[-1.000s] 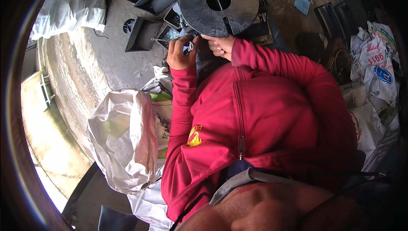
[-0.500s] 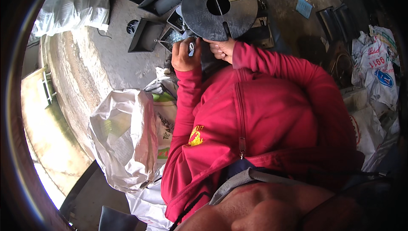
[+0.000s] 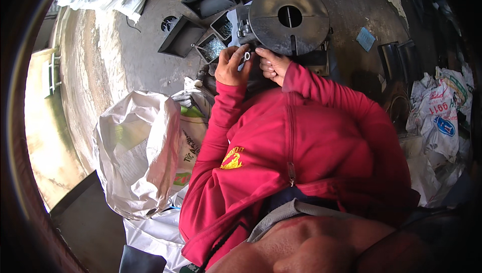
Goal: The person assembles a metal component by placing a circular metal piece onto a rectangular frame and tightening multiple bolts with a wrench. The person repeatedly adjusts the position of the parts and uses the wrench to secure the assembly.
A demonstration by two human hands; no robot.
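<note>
My left hand (image 3: 231,67) is closed round a small silver metal piece with a ring-shaped end (image 3: 246,56), just below the near-left edge of a dark round metal disc (image 3: 271,27). The disc has a centre hole and straight slots. Beside it, my right hand (image 3: 273,67) has its fingers curled and its thumb and forefinger pressed together under the disc's rim. What that hand grips, if anything, is hidden. A small dark metal block (image 3: 244,28) sits at the disc's left edge.
Left of the hands stand small open boxes of shiny little parts (image 3: 211,48), an empty-looking dark tray (image 3: 183,37) and more dark trays (image 3: 211,3). An open white sack (image 3: 138,157) is at my left. Printed white bags (image 3: 434,107) and a blue scrap (image 3: 365,38) lie right.
The view has shifted, so the disc appears farther right and more of the boxes shows. My left hand stays closed on the ring-ended piece; my right hand stays by the disc's rim.
</note>
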